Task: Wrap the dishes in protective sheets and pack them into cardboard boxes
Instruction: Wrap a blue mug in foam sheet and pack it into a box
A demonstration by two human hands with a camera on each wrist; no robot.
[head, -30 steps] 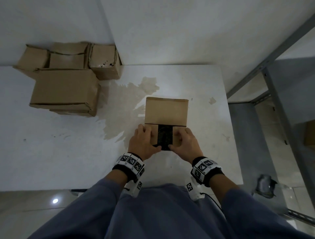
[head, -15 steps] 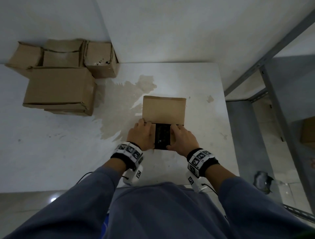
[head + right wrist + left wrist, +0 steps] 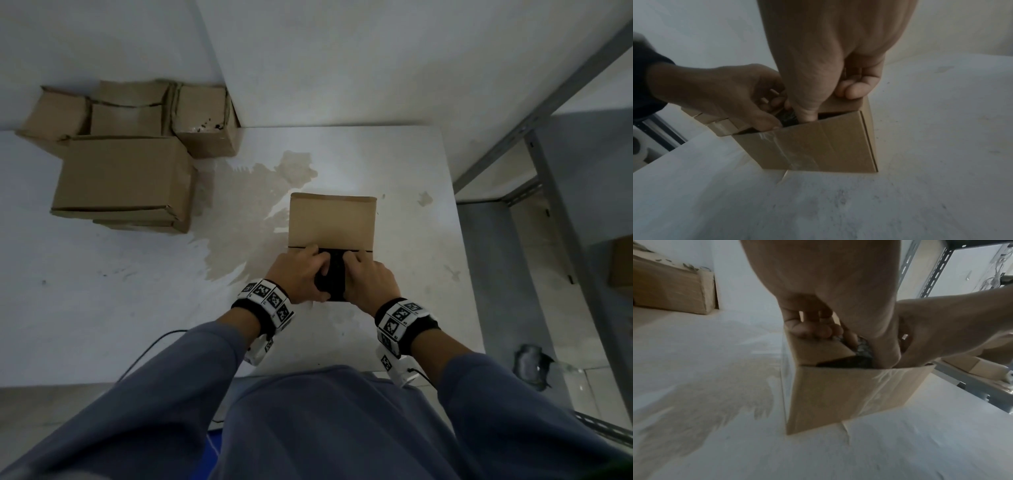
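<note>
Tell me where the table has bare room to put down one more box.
Bare white table lies left of the open box, in front of the stacked boxes. A narrower strip runs right of it toward the shelf frame. The far left corner is crowded.

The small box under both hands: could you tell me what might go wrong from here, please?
1. The left hand and right hand squeeze into the small box beside the dark bundle; its side flaps may crease.
2. The box stands free on the table, so pushing could tip it.
</note>
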